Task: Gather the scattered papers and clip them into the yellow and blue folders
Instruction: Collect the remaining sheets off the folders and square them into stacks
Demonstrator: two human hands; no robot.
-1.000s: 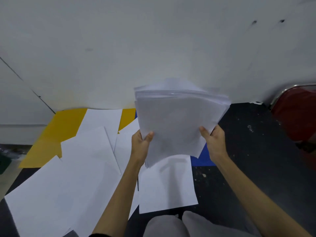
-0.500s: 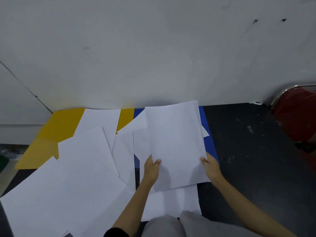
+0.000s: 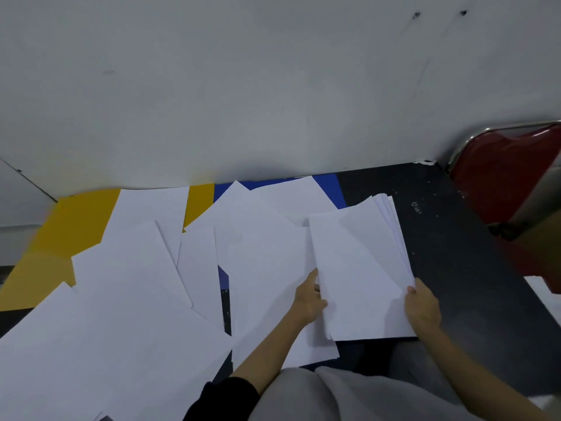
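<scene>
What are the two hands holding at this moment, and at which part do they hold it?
Both hold the gathered stack of papers. The left hand grips its left long edge, the right hand its right long edge, both toward the near end.

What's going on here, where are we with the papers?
A person sits at a dark table, both hands on a gathered stack of paper: the left hand grips its left edge, the right hand its lower right corner. The stack lies on the table, right of the blue folder. Loose sheets lie across the blue and yellow folder. Nothing looks clipped in yet.
</scene>
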